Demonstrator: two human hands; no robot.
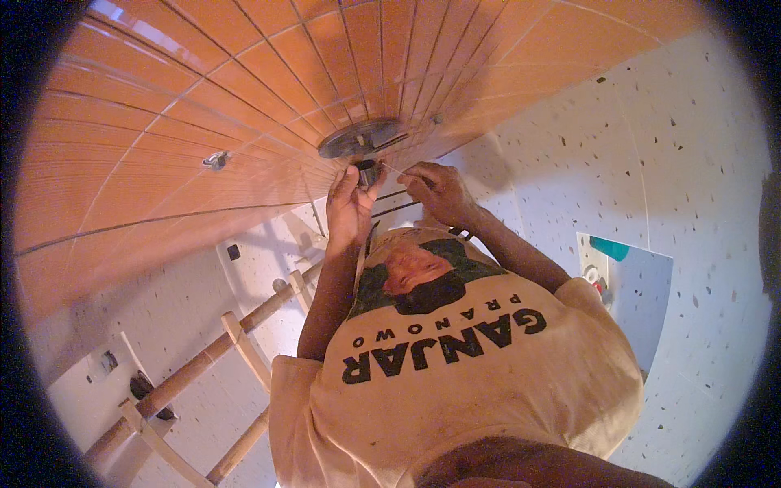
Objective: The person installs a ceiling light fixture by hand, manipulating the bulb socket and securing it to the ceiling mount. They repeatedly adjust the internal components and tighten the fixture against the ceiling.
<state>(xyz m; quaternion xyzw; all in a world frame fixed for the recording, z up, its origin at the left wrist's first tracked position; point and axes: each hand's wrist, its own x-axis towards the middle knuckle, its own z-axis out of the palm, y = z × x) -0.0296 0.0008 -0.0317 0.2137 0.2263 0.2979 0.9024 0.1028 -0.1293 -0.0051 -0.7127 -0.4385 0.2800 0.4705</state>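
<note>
Both hands are up at the orange panelled surface (203,89) (long, narrow, glossy strips with thin dark seams). The round dark fitting (362,137) is a flat disc near that surface's lower edge, close to where it meets the white speckled wall (651,163).

The left hand (350,203) has its thumb and fingers closed around a small dark cylindrical part (368,172), held just under the disc. The right hand (435,191) is right beside it with its fingertips pinched together. Whatever is between them is too thin to make out. A couple of thin dark wires (399,205) run between the two wrists.

A small shiny metal hook (215,159) sits further left on the panels. A bamboo ladder (203,358), with round knobbly poles and pale rungs, slants across the lower left. The person's cream printed T-shirt (488,382) looks soft and creased.
</note>
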